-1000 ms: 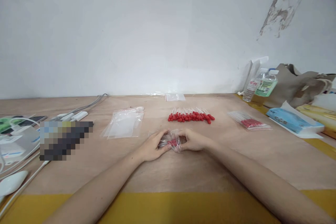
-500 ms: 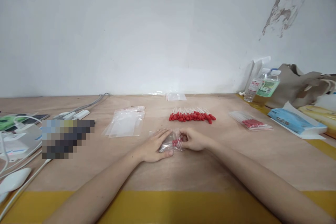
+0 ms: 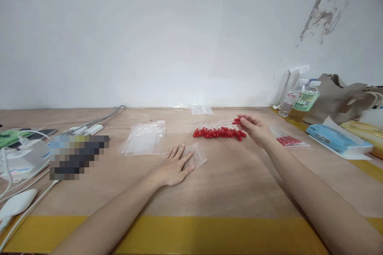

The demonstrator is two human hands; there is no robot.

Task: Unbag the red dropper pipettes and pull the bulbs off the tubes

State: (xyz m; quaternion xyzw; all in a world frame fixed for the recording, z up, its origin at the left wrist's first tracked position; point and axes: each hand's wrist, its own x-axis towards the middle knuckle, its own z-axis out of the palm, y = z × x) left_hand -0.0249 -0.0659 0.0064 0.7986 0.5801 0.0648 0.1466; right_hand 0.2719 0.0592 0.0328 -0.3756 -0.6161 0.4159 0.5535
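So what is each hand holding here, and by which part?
Right hand pinches a few red-tipped sticks at their red ends. Left hand holds nothing; it lies flat on a clear bag.

Table (image 3: 227, 183) matt smooth pale plywood, yellow painted front strip; zip bag (image 3: 198, 157) and bag stack (image 3: 143, 139) clear glossy thin plastic; droppers (image 3: 218, 132) translucent plastic stems, matt red rubbery-looking bulbs; bottles (image 3: 303, 97) clear glossy plastic.

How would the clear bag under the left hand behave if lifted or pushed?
Likely floppy and very light: the clear bag is thin film, lying flat. Probably slides easily on the smooth table; the left hand pins it.
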